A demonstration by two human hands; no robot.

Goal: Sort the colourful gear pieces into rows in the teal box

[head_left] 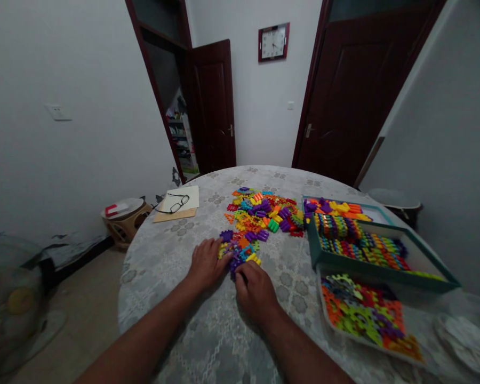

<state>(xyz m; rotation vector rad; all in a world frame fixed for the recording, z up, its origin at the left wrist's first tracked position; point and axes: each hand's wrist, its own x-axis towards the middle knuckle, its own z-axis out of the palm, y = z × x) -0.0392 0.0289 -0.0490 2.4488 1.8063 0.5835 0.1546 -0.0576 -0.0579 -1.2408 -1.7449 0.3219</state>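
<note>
A cluster of plastic gear pieces (240,249), in purple, orange, blue and yellow, lies on the table in front of me. My left hand (206,262) rests at its left edge, fingers stretched and thumb against the purple pieces. At the near right side, my right hand (256,290) has its fingers curled in beside a yellow ridged piece (253,258). Whatever sits between those right fingertips is hidden. Just beyond spreads a bigger heap of mixed gears and ridged connectors (264,210).
On the right stand a green-edged box (380,266) of lined-up gears, a shallow box (344,208) of connectors behind it, and a clear tray (368,314) of loose gears. Eyeglasses (179,204) lie on papers (175,216) at left. A patterned cloth covers the round table (208,341).
</note>
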